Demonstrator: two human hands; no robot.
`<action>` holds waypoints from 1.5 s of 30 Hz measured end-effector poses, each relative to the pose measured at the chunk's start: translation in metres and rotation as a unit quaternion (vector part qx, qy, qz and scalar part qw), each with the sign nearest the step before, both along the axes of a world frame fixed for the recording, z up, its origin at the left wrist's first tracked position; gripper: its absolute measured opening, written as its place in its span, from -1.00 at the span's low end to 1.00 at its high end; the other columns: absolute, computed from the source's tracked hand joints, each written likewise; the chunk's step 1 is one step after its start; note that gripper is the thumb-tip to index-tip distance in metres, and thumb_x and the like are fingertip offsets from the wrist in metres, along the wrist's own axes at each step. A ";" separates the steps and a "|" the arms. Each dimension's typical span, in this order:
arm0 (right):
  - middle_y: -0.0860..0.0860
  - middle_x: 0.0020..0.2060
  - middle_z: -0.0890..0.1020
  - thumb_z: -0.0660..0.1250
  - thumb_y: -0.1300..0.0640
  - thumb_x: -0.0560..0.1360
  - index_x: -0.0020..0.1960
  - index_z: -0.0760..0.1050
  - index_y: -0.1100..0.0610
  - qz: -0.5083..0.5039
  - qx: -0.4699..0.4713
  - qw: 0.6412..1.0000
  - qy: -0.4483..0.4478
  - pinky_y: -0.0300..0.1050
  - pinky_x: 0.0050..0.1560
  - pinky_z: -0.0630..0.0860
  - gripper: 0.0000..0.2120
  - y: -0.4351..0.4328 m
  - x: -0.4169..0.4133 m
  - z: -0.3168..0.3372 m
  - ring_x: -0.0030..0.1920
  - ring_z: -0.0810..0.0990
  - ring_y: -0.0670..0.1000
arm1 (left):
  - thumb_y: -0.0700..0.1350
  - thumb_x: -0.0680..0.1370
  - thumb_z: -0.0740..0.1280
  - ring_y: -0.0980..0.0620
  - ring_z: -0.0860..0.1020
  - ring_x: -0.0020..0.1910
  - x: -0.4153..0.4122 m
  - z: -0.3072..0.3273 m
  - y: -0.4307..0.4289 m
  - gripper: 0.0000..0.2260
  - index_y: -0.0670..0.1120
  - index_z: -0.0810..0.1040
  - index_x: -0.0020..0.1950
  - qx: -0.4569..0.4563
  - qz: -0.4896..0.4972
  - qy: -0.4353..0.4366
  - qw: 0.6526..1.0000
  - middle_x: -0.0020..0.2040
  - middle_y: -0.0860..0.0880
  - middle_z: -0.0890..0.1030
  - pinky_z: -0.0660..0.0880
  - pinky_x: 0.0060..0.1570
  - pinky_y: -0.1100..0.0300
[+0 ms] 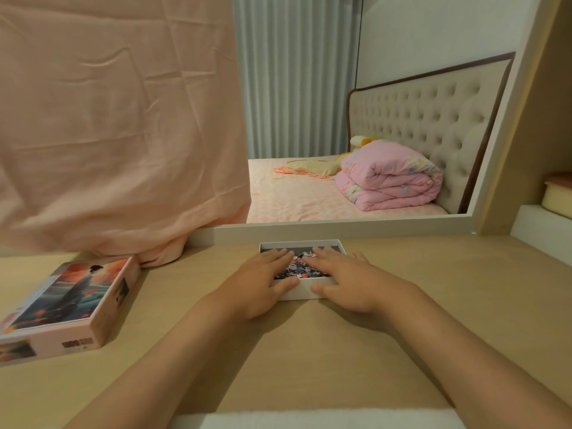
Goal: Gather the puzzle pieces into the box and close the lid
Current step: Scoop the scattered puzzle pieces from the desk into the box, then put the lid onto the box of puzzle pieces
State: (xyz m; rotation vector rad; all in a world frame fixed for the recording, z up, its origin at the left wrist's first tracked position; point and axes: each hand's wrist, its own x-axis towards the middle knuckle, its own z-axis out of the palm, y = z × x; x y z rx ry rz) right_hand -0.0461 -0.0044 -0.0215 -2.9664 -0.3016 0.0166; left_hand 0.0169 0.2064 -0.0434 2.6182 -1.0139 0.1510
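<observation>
A shallow white box (301, 291) sits on the wooden desk near the mirror, filled with several small multicoloured puzzle pieces (298, 267). My left hand (263, 280) lies flat over the box's left half, fingers spread on the pieces, thumb against the front wall. Over the right half my right hand (343, 280) rests the same way, fingers apart, thumb on the front wall. The lid (68, 301), pink with a painted figure on top, lies on the desk at the far left, apart from the box.
A peach cloth (117, 125) hangs over the left of the mirror and bunches onto the desk behind the lid. The mirror frame (340, 232) runs just behind the box. A shelf with a container (557, 196) stands at the right.
</observation>
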 end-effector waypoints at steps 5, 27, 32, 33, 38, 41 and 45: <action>-0.08 0.61 0.05 0.14 -0.21 0.61 0.58 0.13 -0.18 0.033 0.026 0.997 -0.057 0.14 0.56 -0.10 -0.44 0.048 0.003 0.015 0.59 0.01 -0.02 | 0.20 0.62 0.16 0.06 0.24 0.49 -0.004 0.021 0.040 -0.48 0.06 0.26 0.55 -0.059 0.062 -0.033 0.996 0.52 0.06 0.31 0.17 0.45 0.13; 0.08 0.60 0.05 0.35 -0.09 0.53 0.61 0.03 -0.11 0.112 0.028 0.993 -0.018 0.09 0.50 0.20 -0.24 0.187 0.041 0.008 0.57 0.12 0.12 | -0.06 0.59 0.26 0.14 0.51 0.13 -0.026 0.016 0.185 -0.63 0.19 0.44 0.38 -0.006 0.086 -0.011 0.996 0.17 0.27 0.50 0.46 0.06 0.25; 0.06 0.56 0.18 0.34 -0.16 0.48 0.59 0.01 -0.21 0.115 0.035 0.993 0.018 0.13 0.46 0.26 -0.21 0.186 0.044 -0.001 0.52 0.23 0.16 | 0.05 0.53 0.33 0.25 0.47 0.20 -0.036 0.015 0.180 -0.59 0.21 0.44 0.39 -0.061 0.006 0.001 0.998 0.30 0.21 0.52 0.42 0.20 0.29; 0.05 0.51 0.26 0.33 -0.17 0.48 0.58 0.06 -0.20 0.110 0.039 0.993 0.014 0.13 0.43 0.30 -0.25 0.185 0.044 -0.002 0.46 0.32 0.17 | 0.16 0.49 0.30 0.18 0.46 0.25 -0.036 0.015 0.183 -0.55 0.20 0.46 0.38 -0.061 0.027 -0.025 0.997 0.32 0.17 0.51 0.43 0.24 0.20; 0.07 0.30 0.39 0.31 -0.15 0.53 0.48 0.28 -0.12 0.065 0.057 0.996 -0.021 0.02 0.29 0.40 -0.45 0.176 0.039 -0.003 0.25 0.48 0.16 | 0.48 0.36 0.12 -0.07 0.33 0.38 -0.034 0.005 0.199 -0.23 0.12 0.34 0.48 0.026 0.248 -0.074 0.966 0.47 0.01 0.33 0.38 0.31 0.03; 0.08 0.30 0.44 0.36 -0.02 0.54 0.44 0.35 -0.05 0.062 0.136 0.989 -0.008 -0.09 0.24 0.37 -0.50 0.177 0.035 -0.004 0.28 0.47 0.11 | 0.36 0.48 0.25 -0.08 0.34 0.41 -0.032 -0.004 0.192 -0.27 0.03 0.23 0.54 -0.017 0.283 0.017 0.959 0.53 -0.01 0.20 0.37 0.32 0.07; 0.05 0.37 0.43 0.40 0.06 0.52 0.47 0.38 -0.02 0.049 0.201 0.978 -0.028 -0.08 0.37 0.34 -0.46 0.172 0.033 -0.007 0.35 0.44 0.08 | 0.19 0.50 0.38 -0.01 0.33 0.43 -0.030 0.007 0.183 -0.27 -0.07 0.22 0.56 -0.093 0.250 0.021 0.964 0.54 0.01 0.20 0.31 0.34 0.15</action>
